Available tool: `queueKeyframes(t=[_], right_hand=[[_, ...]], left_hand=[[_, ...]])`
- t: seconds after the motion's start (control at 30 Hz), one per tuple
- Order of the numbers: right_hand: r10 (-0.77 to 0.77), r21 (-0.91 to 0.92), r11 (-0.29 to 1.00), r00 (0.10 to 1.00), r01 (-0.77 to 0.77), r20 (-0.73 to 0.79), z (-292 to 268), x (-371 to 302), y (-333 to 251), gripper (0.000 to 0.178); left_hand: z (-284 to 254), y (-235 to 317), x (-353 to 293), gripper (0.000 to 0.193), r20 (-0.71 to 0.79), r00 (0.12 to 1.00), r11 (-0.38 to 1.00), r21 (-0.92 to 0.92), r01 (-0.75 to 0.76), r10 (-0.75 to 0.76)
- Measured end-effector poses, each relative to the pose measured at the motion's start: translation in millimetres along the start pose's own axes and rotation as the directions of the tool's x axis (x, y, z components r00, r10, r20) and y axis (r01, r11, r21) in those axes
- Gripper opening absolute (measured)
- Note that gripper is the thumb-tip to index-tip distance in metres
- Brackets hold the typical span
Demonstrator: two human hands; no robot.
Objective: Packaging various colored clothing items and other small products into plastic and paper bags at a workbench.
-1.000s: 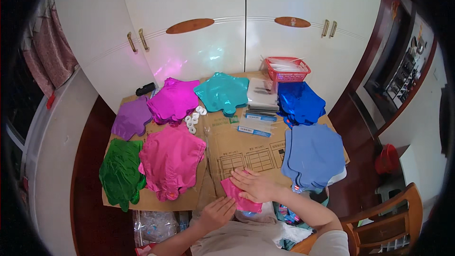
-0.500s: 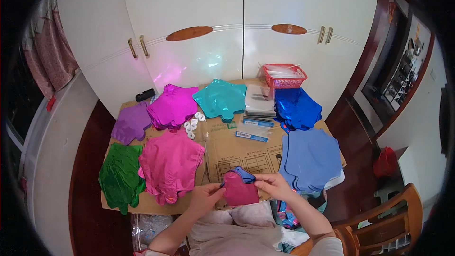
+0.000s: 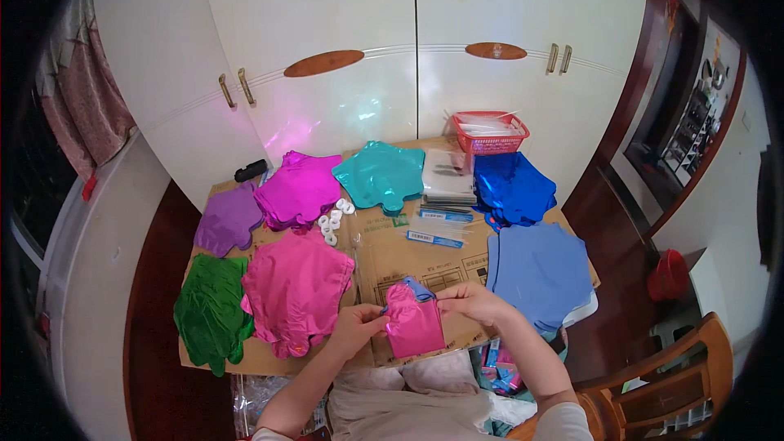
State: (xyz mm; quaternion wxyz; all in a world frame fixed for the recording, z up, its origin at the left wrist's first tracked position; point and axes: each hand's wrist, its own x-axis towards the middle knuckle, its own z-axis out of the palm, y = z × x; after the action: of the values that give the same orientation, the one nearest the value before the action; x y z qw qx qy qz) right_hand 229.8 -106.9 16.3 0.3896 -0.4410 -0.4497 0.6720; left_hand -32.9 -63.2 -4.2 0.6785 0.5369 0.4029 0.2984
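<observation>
Close to the near edge of the cardboard-covered table, my two hands hold a folded foil balloon (image 3: 415,331), shiny pink with a bit of blue showing at its top. My left hand (image 3: 362,327) pinches its left edge between thumb and fingers. On the other side, my right hand (image 3: 469,304) has its fingers closed on the upper right corner. Left of my hands lies a pile of flat pink foil balloons (image 3: 298,290), and to the right a stack of pale blue ones (image 3: 541,273). Two blue-labelled clear packets (image 3: 434,238) lie beyond them.
Green (image 3: 211,306), purple (image 3: 229,219), magenta (image 3: 298,188), teal (image 3: 380,173) and dark blue balloons (image 3: 514,188) ring the cardboard (image 3: 384,257). White rolls (image 3: 330,224) sit mid-table. A red basket (image 3: 490,144) stands behind clear sleeves (image 3: 447,188). A wooden chair (image 3: 670,376) is at right.
The folded balloon has tilted and now catches the light, turning from dark to bright pink. Both hands keep their grip and have risen slightly. The whole view has shifted a little.
</observation>
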Motion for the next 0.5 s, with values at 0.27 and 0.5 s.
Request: queueKeyframes(t=[0.27,0.5], right_hand=[[-0.172,-0.248,0.963,0.954,0.109,-0.247,7.5,16.0,20.9,0.012],[-0.237,-0.234,0.958,0.919,0.167,-0.314,10.2,32.4,22.0,0.014]], left_hand=[[3.1,-5.3,2.4,0.01,-0.044,0.993,0.98,0.171,-0.099,0.108],[0.2,-11.5,24.0,0.005,-0.063,0.994,0.989,0.121,-0.084,0.092]])
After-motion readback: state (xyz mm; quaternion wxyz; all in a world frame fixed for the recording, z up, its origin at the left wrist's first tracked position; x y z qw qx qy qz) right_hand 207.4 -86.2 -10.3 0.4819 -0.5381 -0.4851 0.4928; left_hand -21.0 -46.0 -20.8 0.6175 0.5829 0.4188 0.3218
